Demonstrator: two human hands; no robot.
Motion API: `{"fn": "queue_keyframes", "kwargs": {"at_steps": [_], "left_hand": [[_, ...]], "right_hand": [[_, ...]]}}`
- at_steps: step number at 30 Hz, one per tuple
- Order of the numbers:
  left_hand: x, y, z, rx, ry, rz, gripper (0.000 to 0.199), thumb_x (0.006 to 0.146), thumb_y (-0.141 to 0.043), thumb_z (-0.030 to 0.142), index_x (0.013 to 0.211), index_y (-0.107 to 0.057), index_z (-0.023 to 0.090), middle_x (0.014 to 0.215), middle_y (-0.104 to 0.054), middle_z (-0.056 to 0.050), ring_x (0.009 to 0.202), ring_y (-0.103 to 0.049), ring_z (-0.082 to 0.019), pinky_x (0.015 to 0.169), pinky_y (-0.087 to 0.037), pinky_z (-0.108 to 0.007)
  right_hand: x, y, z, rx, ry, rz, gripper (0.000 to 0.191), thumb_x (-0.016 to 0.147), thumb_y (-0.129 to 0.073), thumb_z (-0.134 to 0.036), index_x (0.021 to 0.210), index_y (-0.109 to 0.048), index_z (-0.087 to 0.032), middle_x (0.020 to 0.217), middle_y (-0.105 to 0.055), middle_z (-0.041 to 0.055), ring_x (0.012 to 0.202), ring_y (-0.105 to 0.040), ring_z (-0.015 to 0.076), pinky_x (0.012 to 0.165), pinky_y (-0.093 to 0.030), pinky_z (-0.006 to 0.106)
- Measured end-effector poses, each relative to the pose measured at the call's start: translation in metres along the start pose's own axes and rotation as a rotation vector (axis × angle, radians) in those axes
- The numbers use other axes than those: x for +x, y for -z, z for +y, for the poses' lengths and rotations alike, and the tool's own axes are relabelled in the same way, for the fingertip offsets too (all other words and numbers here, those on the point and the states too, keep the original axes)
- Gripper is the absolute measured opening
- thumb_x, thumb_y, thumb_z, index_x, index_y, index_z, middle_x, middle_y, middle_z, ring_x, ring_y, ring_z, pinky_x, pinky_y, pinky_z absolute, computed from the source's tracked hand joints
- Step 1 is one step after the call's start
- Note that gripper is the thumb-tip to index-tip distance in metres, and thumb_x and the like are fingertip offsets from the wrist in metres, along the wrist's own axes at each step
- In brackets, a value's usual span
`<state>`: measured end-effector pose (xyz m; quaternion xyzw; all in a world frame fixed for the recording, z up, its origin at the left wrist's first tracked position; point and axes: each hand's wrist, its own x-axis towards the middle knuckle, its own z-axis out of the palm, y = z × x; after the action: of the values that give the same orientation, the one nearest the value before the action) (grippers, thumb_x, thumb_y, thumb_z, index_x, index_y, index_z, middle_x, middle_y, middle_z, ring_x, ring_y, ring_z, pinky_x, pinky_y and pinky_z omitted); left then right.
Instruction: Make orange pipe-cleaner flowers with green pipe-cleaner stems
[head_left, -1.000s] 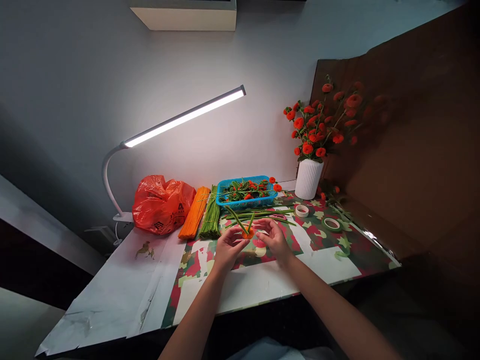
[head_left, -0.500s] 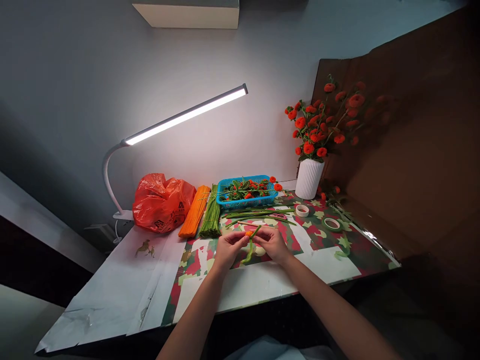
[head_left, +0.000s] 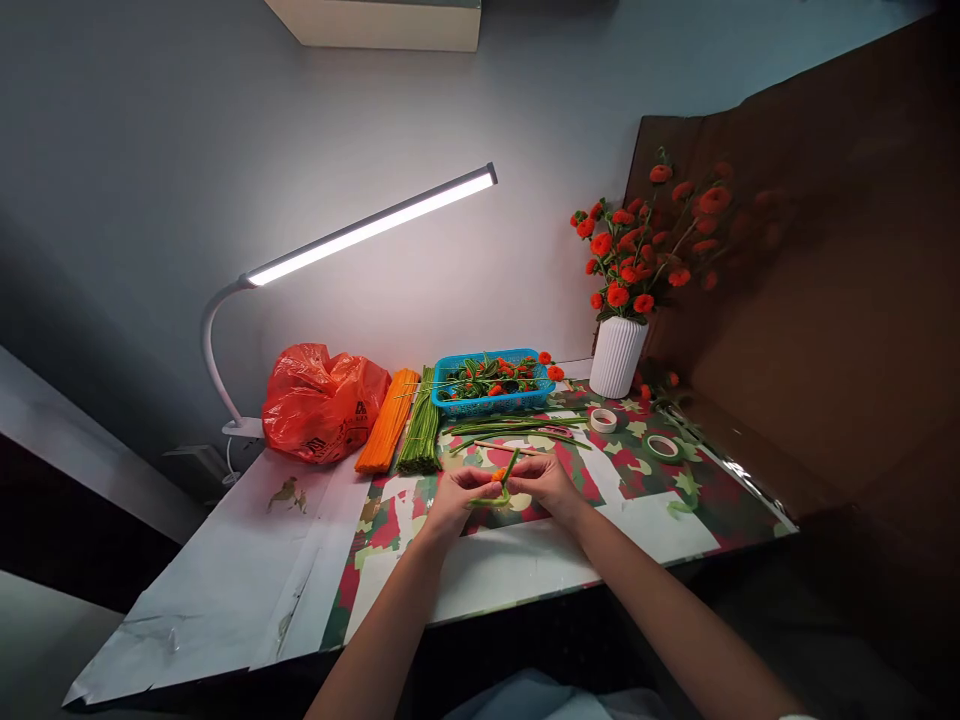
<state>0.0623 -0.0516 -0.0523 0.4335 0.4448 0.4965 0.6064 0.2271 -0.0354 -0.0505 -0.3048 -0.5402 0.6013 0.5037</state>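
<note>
Over the front middle of the table, both hands are close together around a small orange fuzzy flower (head_left: pixel 498 476) with a green stem (head_left: pixel 511 464) sticking up at a slant. My left hand (head_left: pixel 454 502) is closed, its thumb and fingers pinching the flower from the left. From the right, my right hand (head_left: pixel 551 488) is closed too, its fingertips pinched at the green stem. A light-green strip (head_left: pixel 487 502) curls below the fingertips toward the left. Fingers partly hide where strip, stem and flower meet.
Behind the hands lie loose green stems (head_left: pixel 525 428), a blue basket (head_left: pixel 495 404) of flowers, and green (head_left: pixel 420 425) and orange (head_left: pixel 388 420) bundles. An orange bag (head_left: pixel 322 405) and lamp (head_left: pixel 367 228) stand left. Right are a white vase (head_left: pixel 619 358), white tape (head_left: pixel 603 420) and green tape (head_left: pixel 663 448).
The light-green strip has swung from hanging down to curling leftward under the fingers. Both hands have stayed nearly in place, with small finger shifts. The view has moved slightly.
</note>
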Motion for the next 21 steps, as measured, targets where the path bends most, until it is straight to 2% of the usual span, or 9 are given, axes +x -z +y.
{"fn": "queue_keyframes", "kwargs": {"at_steps": [4,8,11,14,17,19,21], "left_hand": [[-0.002,-0.003,0.0,-0.086,0.073,-0.058,0.039,0.044,-0.087,0.033,0.061,-0.059,0.013,0.046,-0.057,0.003,0.033,-0.043,-0.005,0.035,-0.028,-0.017],[-0.006,-0.008,0.003,-0.162,0.1,-0.091,0.04,0.041,-0.089,0.027,0.057,-0.054,0.014,0.053,-0.06,0.001,0.049,-0.055,-0.009,0.046,-0.038,-0.018],[-0.005,-0.008,0.003,-0.159,0.102,-0.112,0.036,0.045,-0.087,0.028,0.059,-0.057,0.013,0.057,-0.06,0.001,0.055,-0.056,-0.009,0.051,-0.041,-0.019],[-0.003,-0.007,0.004,-0.187,0.044,-0.136,0.039,0.049,-0.086,0.032,0.077,-0.065,0.014,0.071,-0.063,-0.001,0.058,-0.055,-0.008,0.055,-0.044,-0.019],[-0.001,-0.005,0.006,-0.218,-0.03,-0.209,0.056,0.052,-0.085,0.031,0.103,-0.066,0.02,0.092,-0.064,-0.004,0.064,-0.057,-0.008,0.058,-0.047,-0.02],[0.0,-0.004,0.007,-0.224,-0.021,-0.237,0.054,0.057,-0.083,0.032,0.107,-0.066,0.02,0.091,-0.065,-0.005,0.064,-0.056,-0.008,0.06,-0.048,-0.02],[0.0,-0.002,0.007,-0.224,0.023,-0.216,0.045,0.061,-0.08,0.036,0.1,-0.069,0.016,0.083,-0.065,-0.004,0.062,-0.056,-0.007,0.061,-0.049,-0.021]], "right_hand": [[-0.001,0.0,0.001,0.077,-0.112,-0.003,0.027,0.044,-0.086,-0.033,0.059,-0.071,-0.017,0.052,-0.063,-0.0006,0.047,-0.055,0.0111,0.052,-0.046,0.026],[-0.001,-0.001,0.006,0.147,-0.172,-0.009,0.03,0.041,-0.088,-0.033,0.059,-0.07,-0.016,0.053,-0.064,-0.0011,0.048,-0.057,0.0103,0.052,-0.046,0.023],[0.0,-0.001,0.01,0.195,-0.191,-0.017,0.03,0.045,-0.087,-0.033,0.061,-0.069,-0.016,0.057,-0.065,-0.0007,0.05,-0.057,0.0099,0.053,-0.046,0.023],[0.002,-0.001,0.01,0.282,-0.215,-0.003,0.03,0.05,-0.086,-0.034,0.067,-0.07,-0.016,0.066,-0.068,0.0011,0.054,-0.059,0.0106,0.057,-0.049,0.024],[0.004,0.001,0.008,0.359,-0.216,0.0,0.031,0.054,-0.084,-0.035,0.076,-0.072,-0.017,0.07,-0.068,0.0015,0.058,-0.059,0.0097,0.061,-0.05,0.024],[0.004,0.002,0.007,0.369,-0.217,-0.01,0.03,0.055,-0.084,-0.034,0.078,-0.072,-0.017,0.071,-0.068,0.0007,0.057,-0.058,0.0086,0.061,-0.05,0.023],[0.003,0.003,0.005,0.353,-0.231,-0.013,0.029,0.054,-0.085,-0.033,0.075,-0.072,-0.017,0.069,-0.067,0.0002,0.057,-0.058,0.0083,0.061,-0.05,0.022]]}}
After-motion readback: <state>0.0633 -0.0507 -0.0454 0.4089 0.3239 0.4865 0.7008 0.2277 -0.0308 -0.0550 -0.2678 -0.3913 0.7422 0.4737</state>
